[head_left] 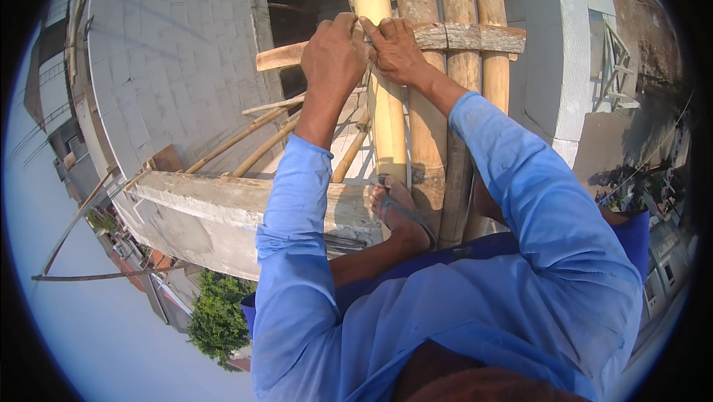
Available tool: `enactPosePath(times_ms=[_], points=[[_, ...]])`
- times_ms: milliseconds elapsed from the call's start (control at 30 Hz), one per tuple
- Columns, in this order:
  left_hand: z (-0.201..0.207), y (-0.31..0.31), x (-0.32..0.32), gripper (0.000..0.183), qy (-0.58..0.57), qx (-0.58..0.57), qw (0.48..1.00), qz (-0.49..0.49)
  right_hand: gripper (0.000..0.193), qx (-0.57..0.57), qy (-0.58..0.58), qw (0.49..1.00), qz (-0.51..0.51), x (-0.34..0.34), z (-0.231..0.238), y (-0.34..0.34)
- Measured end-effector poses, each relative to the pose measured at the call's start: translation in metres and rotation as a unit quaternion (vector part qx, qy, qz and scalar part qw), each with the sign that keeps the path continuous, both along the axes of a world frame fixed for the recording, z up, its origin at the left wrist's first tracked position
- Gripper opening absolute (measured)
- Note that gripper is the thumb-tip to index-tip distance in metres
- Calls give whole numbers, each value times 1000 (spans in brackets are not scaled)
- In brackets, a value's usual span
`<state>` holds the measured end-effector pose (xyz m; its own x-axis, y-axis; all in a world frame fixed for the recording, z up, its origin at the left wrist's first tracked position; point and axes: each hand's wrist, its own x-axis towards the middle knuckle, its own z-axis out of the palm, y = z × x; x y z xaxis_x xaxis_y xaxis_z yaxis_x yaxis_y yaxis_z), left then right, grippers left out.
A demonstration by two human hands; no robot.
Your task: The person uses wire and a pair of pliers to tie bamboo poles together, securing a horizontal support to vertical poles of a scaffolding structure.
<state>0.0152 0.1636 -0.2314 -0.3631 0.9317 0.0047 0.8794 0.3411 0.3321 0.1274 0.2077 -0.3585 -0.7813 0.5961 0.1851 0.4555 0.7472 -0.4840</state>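
1. In the head view, the left hand (333, 56) and right hand (399, 49) meet almost thumb to thumb over the pale bamboo pole (388, 127), fingers curled in. Whether they are clamped on the wood or on a thin tie is too small to tell.

2. The weathered wooden slat (475, 36) lies crosswise there, its left end jutting past the pole and its right part spanning three browner bamboo poles (427, 127) set side by side. The hands cover its middle.

3. Good work at this crossing would likely depend on the slat sitting flat on the pale pole, since round bamboo invites rolling. Pressing down with one hand while the other does the fine finger work should limit that.

4. Keeping both hands close to the joint, as here, looks sound: pulling on the jutting left end could skew the slat.

5. A sandalled foot (397, 209) rests by the near part of the poles, next to a concrete ledge (215, 192). With a treetop (220, 320) visible beyond the edge, small pulls with the weight kept over the feet seem safer than hard tugs.
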Motion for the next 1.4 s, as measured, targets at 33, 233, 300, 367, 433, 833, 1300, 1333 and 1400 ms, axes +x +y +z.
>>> enactPosePath(times_ms=[33,233,300,367,433,833,1300,1333,1400], points=[[-2,-3,0,23,-21,-3,1000,13,55,2,0,1000,4,1,1,1],[-41,-22,-7,27,-16,-231,972,40,54,-5,45,995,84,5,-5,15],[-60,-35,-6,29,-46,-193,978,69,52,-22,38,991,130,8,-7,26],[-81,-46,-6,30,-71,-156,981,93,46,-65,37,984,160,11,0,35],[-103,-53,-7,30,-92,-118,982,115,35,-134,41,974,179,11,13,42],[-126,-62,12,25,-136,-57,974,170,10,-110,-24,966,232,-10,24,68],[-124,-21,25,27,74,54,982,-165,10,73,-204,840,497,-134,99,19],[-95,-2,33,31,-106,-92,974,-177,11,53,-221,859,459,-126,85,18],[-9,40,37,36,138,-421,874,-199,15,19,-198,906,373,-103,81,15]])
